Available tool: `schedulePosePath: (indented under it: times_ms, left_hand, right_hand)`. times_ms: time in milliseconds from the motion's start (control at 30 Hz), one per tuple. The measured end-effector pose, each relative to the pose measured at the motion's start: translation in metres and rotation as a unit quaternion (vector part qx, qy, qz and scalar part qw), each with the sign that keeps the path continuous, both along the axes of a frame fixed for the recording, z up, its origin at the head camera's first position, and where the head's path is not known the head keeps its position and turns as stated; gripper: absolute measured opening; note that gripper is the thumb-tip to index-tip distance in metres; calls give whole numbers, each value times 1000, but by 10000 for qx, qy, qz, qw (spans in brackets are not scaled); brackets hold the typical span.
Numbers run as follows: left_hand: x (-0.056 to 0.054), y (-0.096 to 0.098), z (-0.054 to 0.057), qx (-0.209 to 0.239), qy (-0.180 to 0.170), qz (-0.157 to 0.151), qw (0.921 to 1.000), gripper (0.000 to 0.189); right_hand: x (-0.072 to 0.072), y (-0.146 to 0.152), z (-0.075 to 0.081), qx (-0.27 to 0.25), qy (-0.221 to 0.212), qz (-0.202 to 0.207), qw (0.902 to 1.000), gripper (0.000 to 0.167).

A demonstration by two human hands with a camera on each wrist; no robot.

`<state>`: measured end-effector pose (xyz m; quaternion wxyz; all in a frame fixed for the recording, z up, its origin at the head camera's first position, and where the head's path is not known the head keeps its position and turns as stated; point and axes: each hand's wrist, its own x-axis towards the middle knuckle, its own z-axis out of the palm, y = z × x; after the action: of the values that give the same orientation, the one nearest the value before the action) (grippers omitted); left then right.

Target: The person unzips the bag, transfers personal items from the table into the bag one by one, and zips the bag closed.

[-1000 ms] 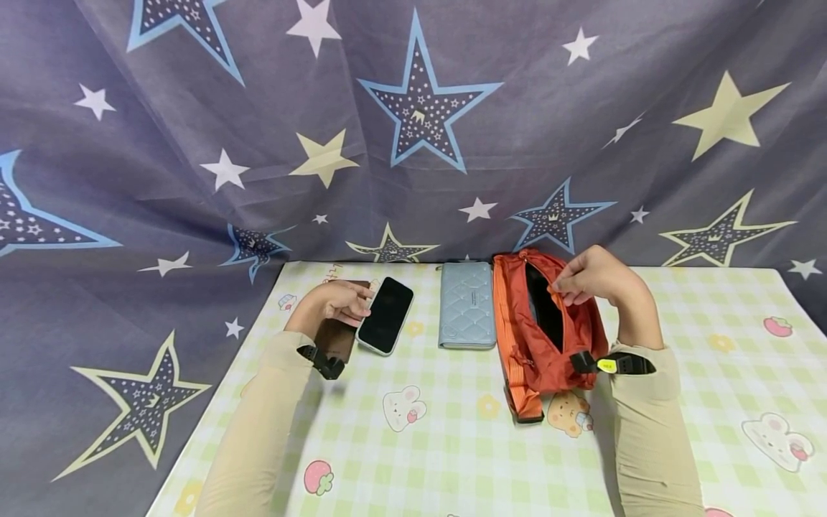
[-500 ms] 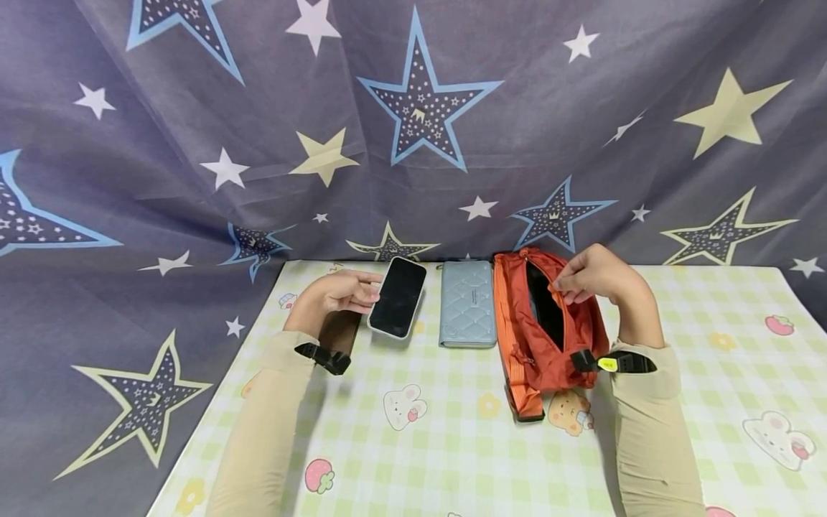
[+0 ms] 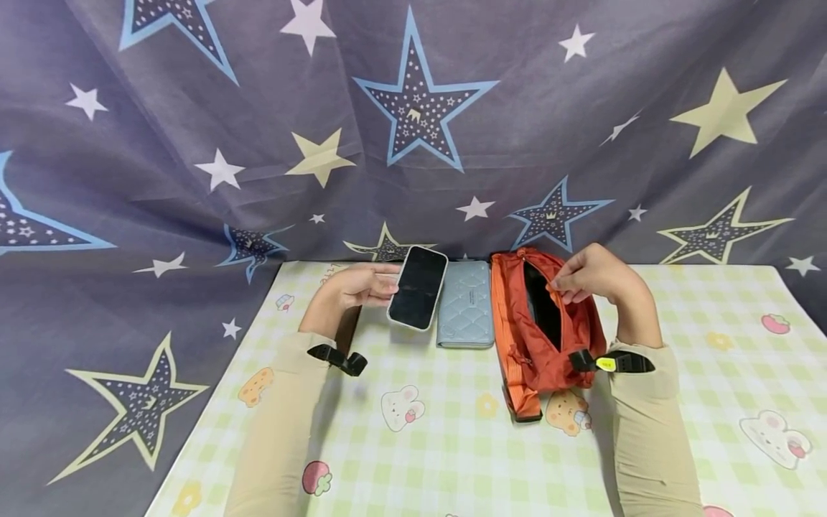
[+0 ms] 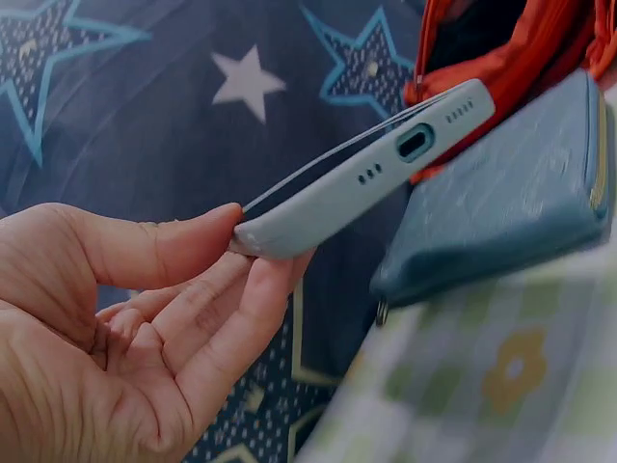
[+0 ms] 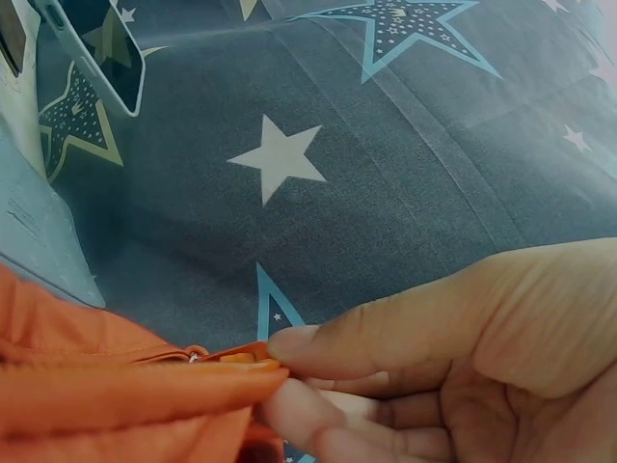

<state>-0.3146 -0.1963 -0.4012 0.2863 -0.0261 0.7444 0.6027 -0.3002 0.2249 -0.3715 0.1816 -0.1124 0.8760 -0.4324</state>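
Note:
My left hand (image 3: 368, 285) pinches a smartphone (image 3: 418, 289) by its left edge, thumb on top and fingers beneath. The phone has a dark screen and a pale case; the left wrist view shows its charging port end (image 4: 416, 143), raised above the tabletop. My right hand (image 3: 589, 276) pinches the edge of an orange-red bag (image 3: 568, 345) beside its zipper, and the bag's mouth gapes onto a dark inside. Between phone and bag lies a light blue quilted wallet (image 3: 466, 305), its upper left overlapped by the phone in the head view.
A brown flat item (image 3: 347, 332) lies under my left wrist, mostly hidden. The bag's orange strap (image 3: 522, 402) trails toward the front of the checked tablecloth (image 3: 413, 467). A grey star-patterned curtain (image 3: 271, 86) hangs right behind the table's far edge.
My left hand has lifted the phone off the tabletop by the brown item and carried it right, toward the blue wallet. My right hand keeps its hold on the bag's edge.

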Motion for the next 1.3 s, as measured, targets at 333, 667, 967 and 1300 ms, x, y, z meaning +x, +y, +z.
schedulePosePath:
  times_ms: [333, 667, 967, 1300]
  left_hand:
    - [7, 45, 14, 393, -94, -53, 9992, 59]
    - [4, 92, 17, 444, -176, -525, 9975, 55]
    - [-6, 127, 8, 624, -383, -472, 9962, 49]
    - [-11, 155, -1, 494, -566, -489, 9960, 40]
  right_hand:
    - [2, 0, 1, -75, 6, -127, 9999, 23]
    - [1, 3, 1, -111, 191, -170, 9996, 21]
    - [1, 3, 1, -206, 156, -249, 9994, 21]
    - [1, 5, 0, -197, 157, -291, 9993, 20]
